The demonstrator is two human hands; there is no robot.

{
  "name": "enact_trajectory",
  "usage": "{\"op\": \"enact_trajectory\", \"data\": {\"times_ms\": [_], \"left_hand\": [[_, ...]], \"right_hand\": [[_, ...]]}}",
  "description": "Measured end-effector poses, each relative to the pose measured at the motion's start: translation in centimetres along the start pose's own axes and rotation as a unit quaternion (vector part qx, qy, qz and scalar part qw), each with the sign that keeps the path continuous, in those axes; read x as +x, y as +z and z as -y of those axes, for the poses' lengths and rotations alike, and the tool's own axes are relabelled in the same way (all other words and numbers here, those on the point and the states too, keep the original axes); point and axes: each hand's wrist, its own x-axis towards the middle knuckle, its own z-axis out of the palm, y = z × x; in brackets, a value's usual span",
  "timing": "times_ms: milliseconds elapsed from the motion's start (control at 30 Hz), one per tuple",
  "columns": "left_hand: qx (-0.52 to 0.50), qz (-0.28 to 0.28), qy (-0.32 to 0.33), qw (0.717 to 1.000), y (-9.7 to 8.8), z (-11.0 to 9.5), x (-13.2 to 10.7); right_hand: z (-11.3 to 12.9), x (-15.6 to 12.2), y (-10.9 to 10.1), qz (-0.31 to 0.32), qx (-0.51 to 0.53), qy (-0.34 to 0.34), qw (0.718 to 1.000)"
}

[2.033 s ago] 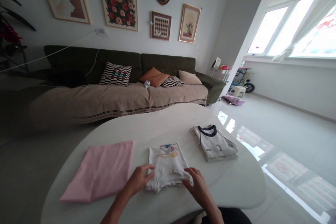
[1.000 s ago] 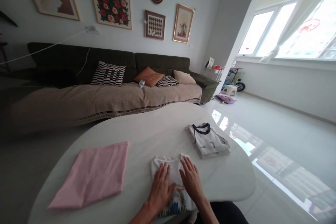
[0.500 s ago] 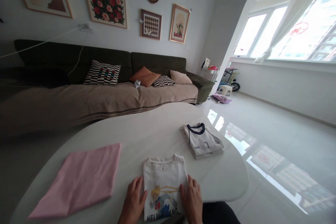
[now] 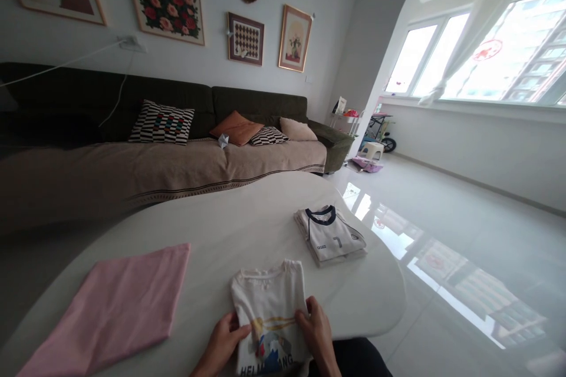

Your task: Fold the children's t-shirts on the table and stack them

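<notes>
A folded white T-shirt point(image 4: 269, 300) with a printed figure and dark lettering lies at the near edge of the table, its collar pointing away from me. My left hand point(image 4: 224, 339) grips its left side, thumb on top and fingers curled at the edge. At the right side my right hand point(image 4: 315, 328) pinches the fabric the same way. Beyond and to the right sits a stack of folded shirts point(image 4: 333, 241), topped by a white jersey with a navy collar and a 7. A folded pink cloth point(image 4: 119, 306) lies flat on the left.
The white table point(image 4: 212, 224) has a rounded edge, with my dark-clad leg point(image 4: 360, 359) below its near right side. Behind it stands a dark green sofa point(image 4: 260, 103) with a beige cover and several cushions. Glossy tiled floor point(image 4: 446, 235) stretches to the right.
My hands have gone from resting flat along the shirt's sides to gripping its edges. The shirt has tilted slightly. The view has turned a little to the right.
</notes>
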Motion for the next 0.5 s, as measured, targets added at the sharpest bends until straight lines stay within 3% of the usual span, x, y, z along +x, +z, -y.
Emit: {"op": "enact_trajectory", "data": {"times_ms": [167, 267, 367, 500], "left_hand": [[-0.106, 0.081, -0.115, 0.984, 2.0, 0.1, -1.0], [-0.177, 0.121, -0.138, 0.967, 3.8, -0.7, -1.5], [-0.189, 0.151, -0.119, 0.963, 5.7, -3.1, -1.5], [-0.149, 0.175, -0.066, 0.971, 8.7, -8.2, 0.0]], "right_hand": [[-2.8, 1.1, -0.6, 0.006, 0.102, 0.003, 0.995], [-4.0, 2.1, -1.6, 0.031, 0.153, 0.001, 0.988], [-4.3, 3.6, -3.9, 0.056, 0.183, -0.009, 0.981], [-4.5, 7.2, -8.7, 0.046, 0.208, -0.01, 0.977]]}}
